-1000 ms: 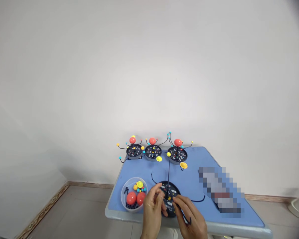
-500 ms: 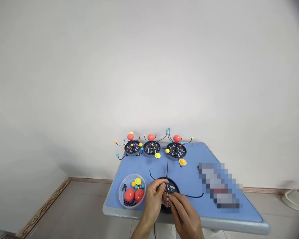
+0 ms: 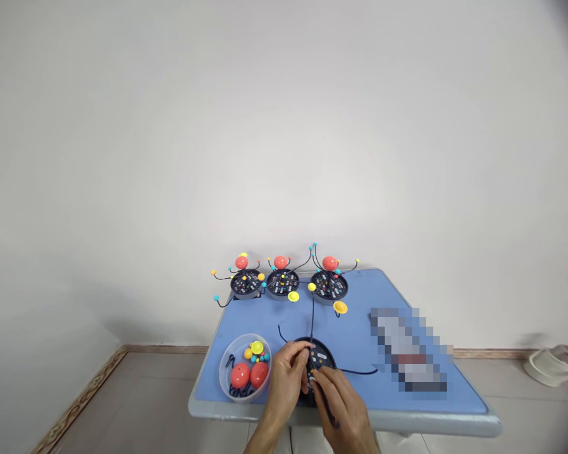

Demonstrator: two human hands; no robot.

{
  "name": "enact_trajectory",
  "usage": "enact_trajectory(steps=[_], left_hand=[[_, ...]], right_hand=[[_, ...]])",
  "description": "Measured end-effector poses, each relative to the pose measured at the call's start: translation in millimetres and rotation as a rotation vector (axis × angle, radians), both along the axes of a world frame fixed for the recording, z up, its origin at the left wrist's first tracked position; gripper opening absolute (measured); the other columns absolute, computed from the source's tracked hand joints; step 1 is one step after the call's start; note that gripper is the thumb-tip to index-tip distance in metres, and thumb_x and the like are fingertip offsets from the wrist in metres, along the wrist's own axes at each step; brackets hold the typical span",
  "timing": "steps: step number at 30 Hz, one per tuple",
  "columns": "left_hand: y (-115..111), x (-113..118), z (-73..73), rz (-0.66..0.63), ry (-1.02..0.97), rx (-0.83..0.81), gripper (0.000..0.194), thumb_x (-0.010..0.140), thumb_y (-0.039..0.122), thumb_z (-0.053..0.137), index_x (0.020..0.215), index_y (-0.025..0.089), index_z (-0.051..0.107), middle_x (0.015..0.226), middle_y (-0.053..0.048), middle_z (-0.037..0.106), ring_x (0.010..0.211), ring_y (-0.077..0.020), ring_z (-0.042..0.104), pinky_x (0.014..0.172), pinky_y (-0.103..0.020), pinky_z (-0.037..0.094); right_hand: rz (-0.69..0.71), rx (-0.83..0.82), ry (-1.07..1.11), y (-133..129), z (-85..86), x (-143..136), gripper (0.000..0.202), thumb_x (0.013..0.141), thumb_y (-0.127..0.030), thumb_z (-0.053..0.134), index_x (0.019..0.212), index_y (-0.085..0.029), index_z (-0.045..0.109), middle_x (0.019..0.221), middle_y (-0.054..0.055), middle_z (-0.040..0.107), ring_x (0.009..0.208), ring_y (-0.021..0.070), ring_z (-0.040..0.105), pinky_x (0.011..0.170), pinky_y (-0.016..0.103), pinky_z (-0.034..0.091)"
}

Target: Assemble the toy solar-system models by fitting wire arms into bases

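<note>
Near the table's front edge lies a round black base (image 3: 325, 356) with small printed labels, and several thin black rods (image 3: 360, 372) stick out from it. My left hand (image 3: 286, 373) is over the base's left side, thumb and fingers pinched at the centre post or a rod joint. From the right, my right hand (image 3: 343, 403) reaches over the front of the base, its fingers closed around a dark rod that shows beneath them. The fingertips of both hands are close together, and they hide the middle of the base.
A clear round tub (image 3: 224, 378) at the left holds red domes, small coloured balls and black rods. Three finished-looking models (image 3: 329, 287) with red domes and coloured balls stand along the back. A pixelated object (image 3: 407, 350) lies at the right.
The whole scene has shifted slightly left in view. Both hands stay at the base, and the dark rod under my right hand shows more.
</note>
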State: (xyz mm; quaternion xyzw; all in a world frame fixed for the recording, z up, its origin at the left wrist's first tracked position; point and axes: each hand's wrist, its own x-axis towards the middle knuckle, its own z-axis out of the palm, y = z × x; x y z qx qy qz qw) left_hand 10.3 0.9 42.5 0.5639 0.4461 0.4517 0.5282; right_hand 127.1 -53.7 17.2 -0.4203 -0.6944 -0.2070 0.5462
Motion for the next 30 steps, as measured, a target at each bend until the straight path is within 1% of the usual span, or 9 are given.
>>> enact_trajectory(steps=[4,6,9,12,14,18,22,27,30], left_hand=[[7,-5,-0.1,-0.039,0.069,0.023,0.042,0.083,0.05,0.06,0.097,0.013,0.073,0.048,0.006,0.049,0.034,-0.0086,0.041,0.039,-0.022,0.035],[10,-6,4.0,-0.047,0.112,0.041,0.04,0.081,0.049,0.06,0.092,0.014,0.075,0.058,0.002,0.057,0.036,-0.0086,0.044,0.038,-0.022,0.037],[13,-7,13.1,-0.045,0.149,0.078,0.031,0.079,0.042,0.059,0.084,0.017,0.077,0.076,-0.004,0.066,0.047,-0.0116,0.053,0.042,-0.023,0.042],[13,-5,18.8,-0.037,0.133,0.076,0.026,0.076,0.035,0.06,0.085,0.018,0.077,0.077,-0.004,0.068,0.06,-0.0149,0.058,0.051,-0.024,0.045],[12,-4,18.8,-0.039,0.103,0.032,0.031,0.075,0.037,0.06,0.092,0.016,0.076,0.07,-0.002,0.067,0.058,-0.0144,0.056,0.052,-0.024,0.045],[14,-4,14.6,-0.059,0.107,0.003,0.032,0.074,0.042,0.063,0.088,0.017,0.075,0.06,0.001,0.061,0.053,-0.0139,0.052,0.053,-0.025,0.043],[18,-8,12.4,-0.092,0.149,-0.007,0.03,0.074,0.043,0.064,0.083,0.017,0.076,0.058,0.001,0.059,0.053,-0.0154,0.054,0.051,-0.026,0.044],[18,-10,8.9,-0.176,0.173,-0.003,0.033,0.073,0.044,0.063,0.083,0.015,0.076,0.072,-0.002,0.062,0.056,-0.0157,0.055,0.049,-0.026,0.045],[18,-10,5.1,-0.165,0.221,0.022,0.032,0.072,0.043,0.064,0.083,0.014,0.076,0.077,-0.003,0.062,0.054,-0.0142,0.053,0.044,-0.024,0.042]], right_hand=[[0.035,-0.024,-0.021,0,12.4,-2,0.02,0.095,-0.008,0.046,0.106,-0.012,0.062,0.084,0.014,0.072,0.076,0.0223,0.071,0.065,0.032,0.062],[0.025,-0.047,-0.046,2,18.9,-2,0.02,0.095,-0.008,0.045,0.102,-0.013,0.063,0.079,0.012,0.071,0.07,0.0218,0.069,0.061,0.031,0.06],[0.018,-0.119,-0.083,4,26.1,-2,0.02,0.095,-0.01,0.044,0.094,-0.014,0.064,0.076,0.01,0.069,0.066,0.0206,0.067,0.056,0.03,0.058],[0.024,-0.147,-0.106,4,29.2,-1,0.02,0.096,-0.01,0.045,0.096,-0.014,0.065,0.088,0.014,0.071,0.076,0.0224,0.069,0.062,0.032,0.059],[0.047,-0.131,-0.101,4,29.2,0,0.02,0.096,-0.009,0.045,0.101,-0.013,0.064,0.093,0.015,0.072,0.083,0.0233,0.069,0.068,0.033,0.06],[0.085,-0.129,-0.07,4,23.1,0,0.021,0.096,-0.008,0.044,0.104,-0.013,0.063,0.093,0.015,0.072,0.084,0.0232,0.069,0.07,0.034,0.06],[0.099,-0.155,-0.102,6,9.0,-3,0.024,0.097,-0.009,0.043,0.111,-0.011,0.063,0.096,0.018,0.07,0.086,0.0254,0.069,0.068,0.036,0.061],[0.111,-0.22,-0.084,8,-10.2,-4,0.029,0.093,-0.006,0.044,0.115,-0.011,0.062,0.097,0.016,0.069,0.087,0.0244,0.068,0.071,0.035,0.061],[0.105,-0.29,-0.113,9,-18.3,-3,0.038,0.087,-0.005,0.049,0.123,-0.011,0.058,0.105,0.017,0.069,0.093,0.0261,0.067,0.077,0.037,0.061]])
